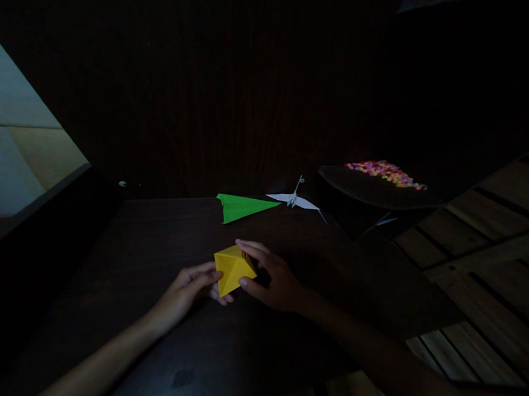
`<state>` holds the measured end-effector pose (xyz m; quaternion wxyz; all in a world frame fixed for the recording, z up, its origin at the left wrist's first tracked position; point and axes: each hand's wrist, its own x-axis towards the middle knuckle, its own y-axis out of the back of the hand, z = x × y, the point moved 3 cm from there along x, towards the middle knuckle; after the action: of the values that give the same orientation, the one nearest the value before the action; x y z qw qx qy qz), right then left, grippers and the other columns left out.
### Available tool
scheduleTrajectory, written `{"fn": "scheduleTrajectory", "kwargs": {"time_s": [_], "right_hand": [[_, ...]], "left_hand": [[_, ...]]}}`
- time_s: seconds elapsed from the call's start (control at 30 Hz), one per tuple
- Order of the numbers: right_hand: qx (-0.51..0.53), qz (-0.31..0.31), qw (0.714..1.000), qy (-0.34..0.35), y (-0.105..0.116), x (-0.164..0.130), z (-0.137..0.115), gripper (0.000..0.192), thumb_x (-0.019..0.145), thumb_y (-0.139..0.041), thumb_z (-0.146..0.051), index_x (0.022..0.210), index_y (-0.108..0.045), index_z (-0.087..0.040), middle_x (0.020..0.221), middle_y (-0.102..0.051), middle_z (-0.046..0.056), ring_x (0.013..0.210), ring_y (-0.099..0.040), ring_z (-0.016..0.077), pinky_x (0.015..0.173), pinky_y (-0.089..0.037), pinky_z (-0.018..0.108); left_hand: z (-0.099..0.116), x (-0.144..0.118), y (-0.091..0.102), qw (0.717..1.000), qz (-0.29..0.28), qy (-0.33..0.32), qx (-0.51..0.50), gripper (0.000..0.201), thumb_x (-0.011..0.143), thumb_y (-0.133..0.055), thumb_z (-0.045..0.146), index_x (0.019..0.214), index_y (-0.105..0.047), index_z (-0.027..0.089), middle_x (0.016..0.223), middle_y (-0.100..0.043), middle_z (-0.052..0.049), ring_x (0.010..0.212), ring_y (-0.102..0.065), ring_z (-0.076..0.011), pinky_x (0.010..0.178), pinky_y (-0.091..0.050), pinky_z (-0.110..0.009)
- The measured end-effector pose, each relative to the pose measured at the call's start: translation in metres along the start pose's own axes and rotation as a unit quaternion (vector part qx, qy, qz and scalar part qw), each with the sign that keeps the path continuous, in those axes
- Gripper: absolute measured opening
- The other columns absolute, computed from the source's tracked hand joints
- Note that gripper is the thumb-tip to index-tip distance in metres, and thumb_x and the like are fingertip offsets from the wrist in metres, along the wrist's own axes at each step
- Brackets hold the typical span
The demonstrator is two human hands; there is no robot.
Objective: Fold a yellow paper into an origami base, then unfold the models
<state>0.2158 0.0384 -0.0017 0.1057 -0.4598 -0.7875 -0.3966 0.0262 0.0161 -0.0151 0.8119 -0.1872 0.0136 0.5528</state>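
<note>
Both hands have hold of a sheet of yellow origami paper [232, 272], partly folded into an angular, many-sided shape, held low over the table [168, 228] near its middle. The left hand [196, 282] pinches its left side, thumb laid on the front face, the other fingers half curled behind and beneath, their tips showing below the lower edge. The right hand [268, 276] is partly closed around the right side, thumb pressed on the face near the lower right corner, fingers reaching over the top edge. Creases split the matte paper into flat triangular facets. The table is dark wood with a faint grain and a dull sheen near the front. Beyond the hands lie a green paper plane [246, 209], a long smooth wedge narrowing to the right, and a white paper crane [292, 200] with broad flat wings and thin, pointed neck and tail. The plane's tip meets or nearly meets the crane's left wing. To the right, a dark round-edged shelf [346, 182] carries a heap of tiny pink, red and yellow pieces [385, 171], too small to identify. Wooden slats [478, 283] show below it.
</note>
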Motion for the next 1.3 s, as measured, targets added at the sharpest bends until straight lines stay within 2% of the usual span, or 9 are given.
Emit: {"fn": "scheduleTrajectory", "kwargs": {"time_s": [0.27, 0.37, 0.53, 0.7, 0.87, 1.0, 1.1, 1.2, 1.3], "right_hand": [[-0.029, -0.06, 0.998, 0.006, -0.004, -0.002, -0.001, 0.068, 0.084, -0.065, -0.028, 0.144, -0.035, -0.03, 0.149, -0.035, 0.011, 0.135, -0.04, 0.0269, 0.108, -0.038, 0.047], [-0.044, -0.072, 0.996, 0.026, -0.004, -0.003, -0.003, 0.068, 0.083, -0.067, -0.032, 0.144, -0.037, -0.027, 0.15, -0.033, 0.014, 0.137, -0.036, 0.0285, 0.109, -0.037, 0.048], [-0.05, -0.067, 0.995, 0.049, -0.004, -0.001, -0.004, 0.059, 0.087, -0.063, -0.031, 0.142, -0.042, -0.025, 0.15, -0.033, 0.015, 0.138, -0.034, 0.0293, 0.108, -0.036, 0.05], [-0.07, -0.056, 0.993, 0.074, -0.003, 0.0, -0.006, 0.048, 0.091, -0.057, -0.026, 0.138, -0.046, -0.023, 0.15, -0.031, 0.016, 0.137, -0.035, 0.0277, 0.107, -0.037, 0.05], [-0.091, -0.064, 0.992, 0.064, -0.005, 0.0, -0.005, 0.044, 0.094, -0.048, -0.017, 0.138, -0.047, -0.023, 0.151, -0.03, 0.015, 0.139, -0.032, 0.027, 0.108, -0.037, 0.051], [-0.058, -0.027, 0.998, 0.029, -0.005, -0.001, -0.003, 0.054, 0.093, -0.051, -0.018, 0.144, -0.038, -0.03, 0.152, -0.031, 0.012, 0.136, -0.037, 0.0264, 0.104, -0.042, 0.048], [-0.01, 0.026, 0.999, -0.03, -0.001, -0.001, 0.002, 0.059, 0.089, -0.058, -0.022, 0.144, -0.037, -0.032, 0.146, -0.041, 0.011, 0.123, -0.05, 0.025, 0.097, -0.048, 0.044], [0.054, 0.051, 0.991, -0.113, 0.001, 0.0, 0.009, 0.052, 0.087, -0.061, -0.025, 0.136, -0.047, -0.028, 0.123, -0.06, 0.009, 0.097, -0.061, 0.0199, 0.086, -0.053, 0.038], [0.118, 0.056, 0.975, -0.182, 0.0, 0.001, 0.014, 0.033, 0.085, -0.062, -0.029, 0.118, -0.062, -0.023, 0.099, -0.068, 0.005, 0.087, -0.063, 0.0183, 0.079, -0.052, 0.034]], "left_hand": [[-0.002, 0.001, 0.001, 0.998, 0.008, -0.004, -0.06, 0.034, 0.081, -0.066, 0.027, 0.108, -0.068, 0.007, 0.092, -0.074, -0.015, 0.071, -0.07, -0.0236, 0.068, -0.054, -0.035], [-0.001, 0.0, 0.0, 0.997, 0.009, -0.005, -0.074, 0.032, 0.079, -0.064, 0.023, 0.107, -0.068, 0.008, 0.096, -0.074, -0.015, 0.072, -0.07, -0.0233, 0.067, -0.054, -0.034], [0.002, -0.002, -0.002, 0.996, -0.027, -0.011, -0.088, 0.039, 0.071, -0.062, 0.014, 0.11, -0.068, 0.011, 0.107, -0.072, -0.014, 0.083, -0.069, -0.0254, 0.072, -0.055, -0.035], [0.001, -0.003, -0.004, 0.999, -0.033, -0.011, -0.024, 0.044, 0.077, -0.072, 0.02, 0.119, -0.063, 0.013, 0.107, -0.072, -0.013, 0.089, -0.069, -0.023, 0.078, -0.054, -0.034], [-0.002, -0.001, -0.003, 1.0, -0.004, 0.014, 0.019, 0.051, 0.07, -0.082, 0.019, 0.116, -0.062, 0.014, 0.095, -0.074, -0.008, 0.084, -0.07, -0.0183, 0.077, -0.054, -0.029], [-0.002, -0.001, -0.001, 0.999, 0.011, 0.025, 0.029, 0.058, 0.067, -0.083, 0.021, 0.12, -0.06, 0.015, 0.096, -0.075, -0.008, 0.083, -0.071, -0.0195, 0.076, -0.056, -0.031], [0.0, -0.002, -0.001, 0.999, 0.017, 0.017, 0.047, 0.054, 0.068, -0.083, 0.023, 0.117, -0.063, 0.014, 0.095, -0.075, -0.008, 0.084, -0.071, -0.0211, 0.075, -0.056, -0.032], [0.0, -0.003, -0.001, 0.997, 0.014, 0.018, 0.069, 0.045, 0.068, -0.082, 0.025, 0.109, -0.067, 0.014, 0.09, -0.075, -0.008, 0.082, -0.071, -0.0212, 0.072, -0.056, -0.032], [0.002, -0.004, -0.003, 0.996, 0.0, 0.012, 0.086, 0.038, 0.069, -0.081, 0.027, 0.102, -0.069, 0.013, 0.085, -0.075, -0.008, 0.078, -0.07, -0.021, 0.07, -0.056, -0.032]]}}
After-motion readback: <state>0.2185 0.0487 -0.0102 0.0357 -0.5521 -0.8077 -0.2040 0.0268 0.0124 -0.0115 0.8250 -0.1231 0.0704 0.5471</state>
